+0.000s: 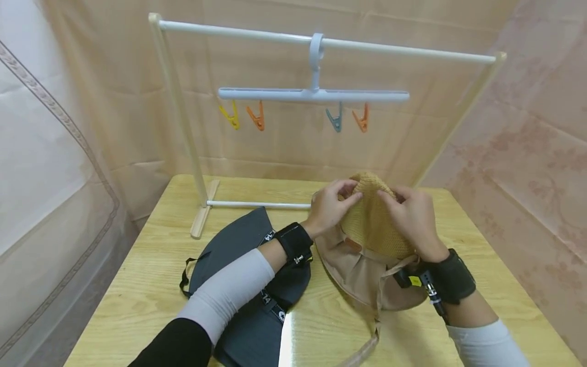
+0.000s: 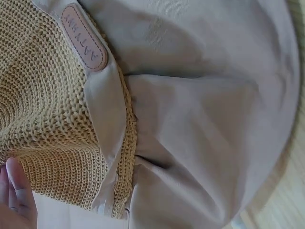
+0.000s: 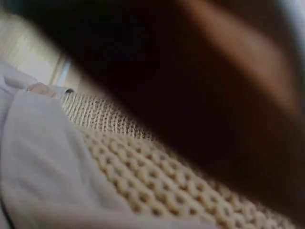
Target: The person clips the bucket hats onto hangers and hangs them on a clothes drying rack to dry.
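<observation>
A sun hat with a woven straw crown [image 1: 373,229] and a beige cloth brim [image 1: 348,280] is on the right side of the table. My left hand [image 1: 331,206] pinches the left side of the crown near its top. My right hand [image 1: 415,219] pinches the crown's right side, and the weave folds inward between the two hands. In the left wrist view, a pinkish label [image 2: 85,37] sits on the cloth band, and fingertips touch the straw at lower left. A dark blur hides much of the straw weave [image 3: 143,176] in the right wrist view.
A dark grey hat [image 1: 234,239] with a lettered strap lies flat beneath my left forearm. Behind stands a rack whose white bar [image 1: 238,31] carries a pale blue hanger [image 1: 275,95]. Yellow, orange and blue-grey clips [image 1: 337,120] hang from it. Beige cloth tie ends trail toward me.
</observation>
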`<action>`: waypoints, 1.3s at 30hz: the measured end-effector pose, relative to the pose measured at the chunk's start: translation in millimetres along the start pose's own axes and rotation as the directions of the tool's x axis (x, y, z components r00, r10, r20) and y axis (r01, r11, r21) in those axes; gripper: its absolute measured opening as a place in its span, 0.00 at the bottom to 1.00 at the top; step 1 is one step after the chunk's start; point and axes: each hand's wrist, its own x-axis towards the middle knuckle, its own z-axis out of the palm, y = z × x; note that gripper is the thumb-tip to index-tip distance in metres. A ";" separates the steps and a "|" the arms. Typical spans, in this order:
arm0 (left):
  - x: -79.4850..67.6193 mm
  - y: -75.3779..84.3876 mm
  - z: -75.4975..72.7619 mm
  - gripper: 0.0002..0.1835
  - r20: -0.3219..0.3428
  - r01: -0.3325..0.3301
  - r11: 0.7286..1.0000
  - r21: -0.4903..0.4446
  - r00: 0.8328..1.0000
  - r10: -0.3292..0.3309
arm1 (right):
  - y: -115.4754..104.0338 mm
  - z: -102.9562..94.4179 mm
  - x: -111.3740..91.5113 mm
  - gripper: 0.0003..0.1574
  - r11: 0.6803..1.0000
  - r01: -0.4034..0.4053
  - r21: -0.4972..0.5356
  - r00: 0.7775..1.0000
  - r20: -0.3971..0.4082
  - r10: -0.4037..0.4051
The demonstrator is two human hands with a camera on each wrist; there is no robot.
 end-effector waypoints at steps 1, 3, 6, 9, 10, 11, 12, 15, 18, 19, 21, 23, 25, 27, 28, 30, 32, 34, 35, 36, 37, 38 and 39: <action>1.3 0.7 0.1 0.16 -0.007 -0.003 1.000 -0.005 1.000 0.003 | -0.3 -1.0 1.6 0.11 1.000 -0.006 0.000 1.000 0.002 0.006; 4.9 1.7 1.7 0.15 -0.014 -0.020 0.999 -0.045 1.000 0.020 | -0.7 -3.9 4.6 0.12 1.000 -0.017 -0.001 1.000 0.005 0.017; 10.7 4.5 4.6 0.14 -0.017 -0.039 0.996 -0.077 0.999 0.038 | 0.2 -8.2 8.8 0.13 1.000 -0.021 -0.007 1.000 0.005 0.021; 15.7 7.7 7.4 0.14 -0.002 -0.045 0.994 -0.096 0.999 0.045 | 1.8 -11.2 12.8 0.13 1.000 -0.026 -0.016 1.000 -0.004 0.025; 16.6 8.5 8.0 0.14 0.006 -0.038 0.994 -0.102 0.999 0.038 | 1.9 -11.7 14.0 0.13 1.000 -0.026 -0.014 1.000 -0.006 0.026; 17.6 9.1 8.1 0.14 0.010 -0.031 0.994 -0.107 0.999 0.032 | 2.0 -11.9 15.3 0.13 1.000 -0.027 -0.014 1.000 -0.007 0.027; 18.1 9.6 7.8 0.14 0.013 -0.021 0.993 -0.115 1.000 0.022 | 1.7 -11.8 16.6 0.13 0.999 -0.030 -0.011 1.000 -0.008 0.030; 19.3 9.6 5.3 0.14 0.007 0.007 0.991 -0.133 1.000 -0.006 | 0.5 -10.6 20.3 0.13 0.999 -0.030 -0.010 1.000 -0.004 0.030; 21.2 9.4 2.1 0.13 0.000 0.015 0.990 -0.139 1.000 -0.015 | 0.0 -9.4 23.8 0.15 0.999 -0.038 -0.013 0.999 0.000 0.038; 21.9 9.1 1.7 0.13 0.000 0.013 0.990 -0.143 1.000 -0.013 | 0.2 -9.1 24.8 0.15 0.999 -0.038 -0.013 0.999 -0.001 0.038; 23.2 9.2 2.1 0.13 0.001 0.007 0.989 -0.146 1.000 -0.007 | 0.7 -9.2 26.4 0.15 0.999 -0.045 -0.005 0.999 -0.004 0.045; 24.5 10.2 3.5 0.13 0.007 0.015 0.989 -0.147 1.000 -0.014 | 1.7 -9.0 27.5 0.14 0.999 -0.050 0.000 0.999 -0.009 0.050; 25.9 10.8 5.0 0.13 0.008 0.025 0.989 -0.145 1.000 -0.024 | 3.1 -8.3 28.7 0.13 0.999 -0.053 0.002 0.998 -0.016 0.053; 27.2 11.2 5.5 0.13 0.011 0.044 0.989 -0.144 0.999 -0.043 | 4.1 -7.1 29.8 0.13 0.999 -0.051 -0.006 0.998 -0.023 0.051; 28.1 10.7 5.4 0.13 0.014 0.056 0.988 -0.144 0.998 -0.054 | 4.5 -6.2 30.6 0.13 0.999 -0.047 -0.009 0.999 -0.026 0.047; 30.2 9.2 4.3 0.13 0.015 0.073 0.984 -0.162 0.997 -0.071 | 4.7 -4.5 32.3 0.13 0.999 -0.039 -0.014 0.999 -0.031 0.039; 32.5 7.9 2.9 0.13 0.016 0.092 0.977 -0.192 0.996 -0.091 | 4.0 -3.3 33.8 0.14 0.999 -0.041 -0.016 0.999 -0.027 0.040; 35.1 7.2 1.4 0.12 0.015 0.104 0.971 -0.216 0.995 -0.103 | 3.3 -2.6 34.9 0.14 0.999 -0.051 -0.015 0.998 -0.020 0.051; 36.4 7.3 0.7 0.12 0.016 0.110 0.968 -0.225 0.994 -0.109 | 2.9 -2.4 35.3 0.14 0.998 -0.056 -0.017 0.998 -0.018 0.056; 37.7 7.1 0.0 0.12 0.018 0.115 0.966 -0.230 0.993 -0.114 | 2.5 -2.3 35.6 0.14 0.998 -0.060 -0.019 0.998 -0.015 0.060; 38.6 7.4 -1.1 0.12 0.024 0.123 0.966 -0.226 0.992 -0.121 | 2.0 -2.1 35.9 0.15 0.998 -0.064 -0.020 0.998 -0.012 0.064; 39.5 8.0 -2.2 0.12 0.029 0.127 0.967 -0.221 0.992 -0.124 | 1.7 -2.0 36.3 0.15 0.998 -0.065 -0.025 0.998 -0.010 0.065; 40.8 8.5 -2.9 0.12 0.033 0.126 0.968 -0.215 0.992 -0.121 | 1.3 -2.0 37.0 0.15 0.997 -0.067 -0.029 0.998 -0.009 0.066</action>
